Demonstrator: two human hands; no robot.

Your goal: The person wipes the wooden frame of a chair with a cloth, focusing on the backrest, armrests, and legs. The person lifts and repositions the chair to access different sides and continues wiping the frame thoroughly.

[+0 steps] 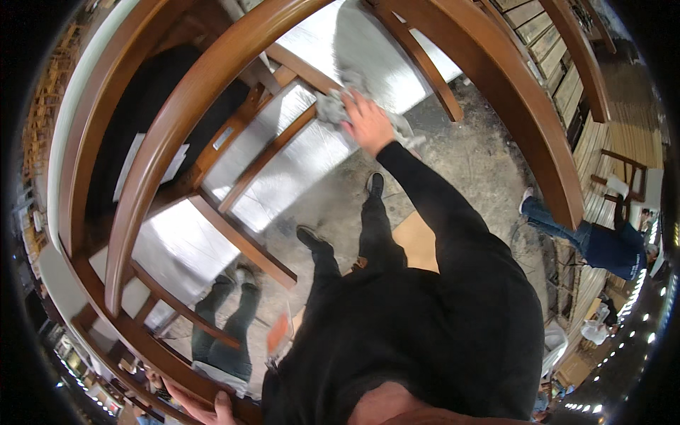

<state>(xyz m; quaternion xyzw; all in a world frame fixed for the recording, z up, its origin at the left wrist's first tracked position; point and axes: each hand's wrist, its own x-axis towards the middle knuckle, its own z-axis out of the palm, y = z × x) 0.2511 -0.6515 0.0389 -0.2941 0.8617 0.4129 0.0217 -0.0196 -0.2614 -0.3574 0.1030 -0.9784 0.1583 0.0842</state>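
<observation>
Cloth (331, 106), grey and crumpled, lies pressed against a brown wooden rail (283, 138) of an upturned chair frame (163, 134), near the top middle of the view. The right hand (368, 122) lies flat over the cloth's right part, fingers spread and bent down onto it, so the cloth sticks out past the fingertips to the left; the grip is a loose press more than a pinch, and how far the fingers curl under cannot be made out. The left hand (207, 406) sits at the bottom edge, its fingers wrapped round the frame's lowest curved rail; the hand is partly cut off by the rim. Shiny silver sheeting (297, 170) shows behind the rails. Black sleeve and trousers hide much of the concrete floor (474, 163). At the right, another person (602, 244) in blue jeans is bent and blurred by the lens.
</observation>
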